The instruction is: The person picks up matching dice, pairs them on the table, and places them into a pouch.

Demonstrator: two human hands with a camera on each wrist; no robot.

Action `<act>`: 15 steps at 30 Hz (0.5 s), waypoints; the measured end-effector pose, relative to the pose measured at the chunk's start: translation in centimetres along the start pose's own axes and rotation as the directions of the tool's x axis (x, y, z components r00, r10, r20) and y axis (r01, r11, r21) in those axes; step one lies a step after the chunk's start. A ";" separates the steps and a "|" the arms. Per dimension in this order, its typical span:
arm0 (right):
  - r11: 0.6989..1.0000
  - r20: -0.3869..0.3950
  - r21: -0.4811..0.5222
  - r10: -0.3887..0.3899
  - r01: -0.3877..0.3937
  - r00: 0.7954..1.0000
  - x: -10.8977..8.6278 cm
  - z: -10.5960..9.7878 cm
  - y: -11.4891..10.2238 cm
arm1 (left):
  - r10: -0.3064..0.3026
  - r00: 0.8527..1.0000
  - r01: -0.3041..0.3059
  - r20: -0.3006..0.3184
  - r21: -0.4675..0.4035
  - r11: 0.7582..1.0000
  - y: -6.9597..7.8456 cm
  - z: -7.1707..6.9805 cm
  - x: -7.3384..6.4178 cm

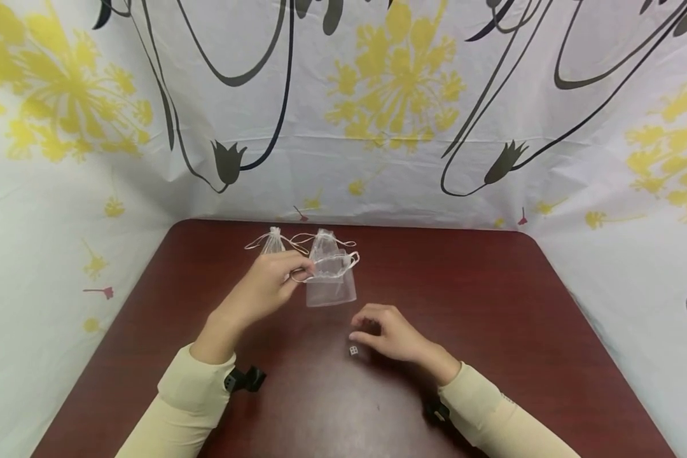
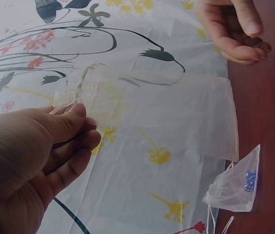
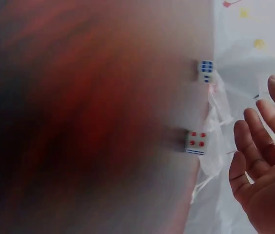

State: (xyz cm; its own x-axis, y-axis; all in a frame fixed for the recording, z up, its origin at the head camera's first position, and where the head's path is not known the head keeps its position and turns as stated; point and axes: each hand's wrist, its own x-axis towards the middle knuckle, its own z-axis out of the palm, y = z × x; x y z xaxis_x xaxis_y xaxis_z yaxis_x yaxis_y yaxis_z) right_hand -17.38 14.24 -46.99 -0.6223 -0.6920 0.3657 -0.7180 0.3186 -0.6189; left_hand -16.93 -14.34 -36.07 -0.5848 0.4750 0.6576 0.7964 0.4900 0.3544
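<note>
My left hand (image 1: 269, 280) pinches the top edge of a sheer white drawstring bag (image 2: 176, 114) between thumb and fingers. The bag hangs flat, and in the left wrist view I see through it. Lower in that view stands a second sheer bag (image 2: 235, 190) with blue dice (image 2: 250, 180) inside. My right hand (image 1: 392, 334) hovers low over the table with loosely bent fingers, holding nothing. Beside its thumb lies a white die (image 1: 353, 350). In the right wrist view, one die (image 3: 196, 142) shows red pips on top, and another die (image 3: 206, 71) shows blue pips.
Two drawn-up bags, a left one (image 1: 273, 242) and a right one (image 1: 323, 240), stand near the back edge of the dark red table (image 1: 464, 286). A white patterned cloth (image 1: 378, 184) hangs behind the table and along its sides.
</note>
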 end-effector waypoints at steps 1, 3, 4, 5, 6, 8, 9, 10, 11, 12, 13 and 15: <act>1.000 0.017 -0.007 0.005 -0.005 1.000 -0.1 0.1 0.1 | 0.002 1.000 -0.002 0.003 0.005 1.000 0.0 0.1 0.0; 1.000 0.057 -0.021 0.016 -0.015 0.998 -0.4 0.3 0.3 | 0.007 1.000 -0.007 0.004 0.007 1.000 0.1 0.3 -0.1; 0.999 0.079 -0.027 0.019 -0.017 0.997 -0.5 0.3 0.4 | 0.010 1.000 -0.010 0.003 0.006 1.000 0.1 0.3 -0.1; 0.999 0.103 -0.036 0.026 -0.022 0.994 -0.5 0.4 0.5 | 0.013 1.000 -0.013 0.002 0.007 1.000 0.1 0.4 -0.1; 0.999 0.123 -0.046 0.029 -0.023 0.992 -0.6 0.4 0.5 | 0.015 1.000 -0.015 0.002 0.010 1.000 0.1 0.5 -0.1; 0.997 0.161 -0.069 0.035 -0.025 0.986 -0.8 0.5 0.5 | 0.018 1.000 -0.018 0.006 0.012 1.000 0.2 0.6 -0.1; 0.996 0.178 -0.082 0.037 -0.022 0.983 -0.8 0.5 0.5 | 0.019 1.000 -0.019 0.010 0.016 1.000 0.2 0.6 -0.1; 0.995 0.192 -0.095 0.037 -0.019 0.981 -0.9 0.6 0.4 | 0.018 1.000 -0.019 0.015 0.020 1.000 0.2 0.7 -0.2; 0.994 0.202 -0.108 0.035 -0.013 0.979 -1.0 0.6 0.5 | 0.014 1.000 -0.015 0.022 0.025 1.000 0.1 0.8 -0.2; 0.993 0.209 -0.117 0.031 -0.006 0.978 -1.0 0.7 0.5 | 0.009 0.999 -0.010 0.032 0.029 1.000 0.2 0.8 -0.3; 0.992 0.214 -0.125 0.027 0.000 0.977 -1.1 0.7 0.5 | 0.002 0.999 -0.004 0.042 0.031 1.000 0.2 0.8 -0.3; 0.990 0.216 -0.138 0.015 0.016 0.976 -1.1 0.8 0.5 | -0.014 0.998 0.012 0.064 0.038 0.999 0.3 0.8 -0.4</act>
State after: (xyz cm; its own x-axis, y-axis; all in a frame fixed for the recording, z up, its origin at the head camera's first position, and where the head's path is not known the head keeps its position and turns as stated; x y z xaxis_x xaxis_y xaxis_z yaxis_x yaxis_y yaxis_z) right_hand -16.76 14.66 -48.26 -0.5507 -0.8109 0.1980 -0.7637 0.3938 -0.5116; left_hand -16.62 -13.79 -36.81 -0.6046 0.5134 0.6090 0.7830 0.5231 0.3364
